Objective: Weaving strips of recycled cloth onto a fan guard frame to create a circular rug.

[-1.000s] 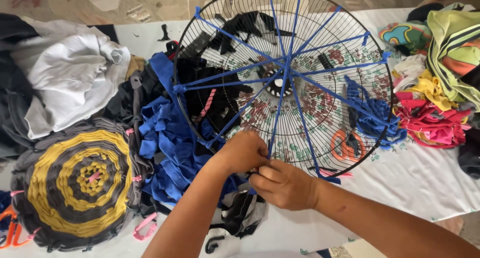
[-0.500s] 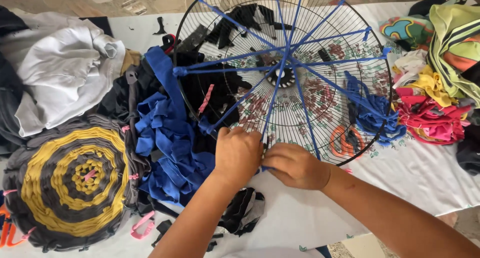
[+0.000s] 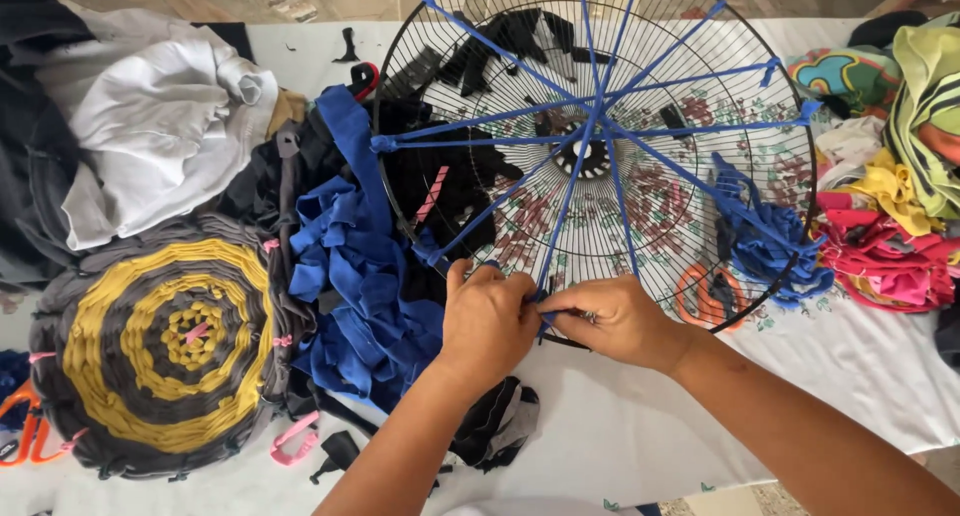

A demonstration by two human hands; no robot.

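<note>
Tying time, by the look of it. Pinching the end of a blue cloth strip (image 3: 562,216) with the left hand (image 3: 490,321) and the right hand (image 3: 620,321), both closed tight on it, right at the near edge of the round wire fan guard (image 3: 680,226). Stretched from that edge up to the middle of the guard, beside more blue strips spread out like wheel spokes. Looks like fixing this strip to the guard's rim. Next, calling for a firm pull and a snug knot, without letting the strip slip off the wire. Resting the guard flat on the white table (image 3: 620,436). Left of the guard, a heap of blue cloth (image 3: 365,296), then a round yellow and grey mat (image 3: 160,341). Under the guard, near its right edge, orange scissors (image 3: 705,294). Right of the guard, bright cloth scraps (image 3: 890,246).
</note>
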